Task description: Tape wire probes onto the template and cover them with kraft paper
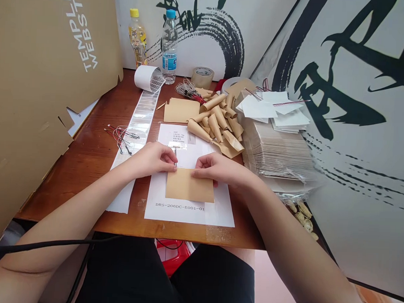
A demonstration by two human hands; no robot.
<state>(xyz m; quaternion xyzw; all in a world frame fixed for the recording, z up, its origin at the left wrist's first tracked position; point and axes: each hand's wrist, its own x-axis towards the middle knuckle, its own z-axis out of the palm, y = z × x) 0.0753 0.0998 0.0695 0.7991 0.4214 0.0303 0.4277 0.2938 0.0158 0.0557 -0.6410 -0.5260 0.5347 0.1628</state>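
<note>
A rectangular piece of brown kraft paper lies over a white printed sheet at the front of the table. My left hand is closed, its thumb and fingers pinched at the paper's upper left corner. A thin dark line runs up from those fingertips; whether it is a wire or print I cannot tell. My right hand grips the paper's upper right part, thumb on top and fingers partly hidden behind it. Just beyond are a stack of flat kraft paper and a heap of rolled kraft paper pieces.
Left lies a label strip with its roll and thin wires. Bottles, a tape roll and a wire bundle stand behind. A bagged card stack is right; a large carton walls the left.
</note>
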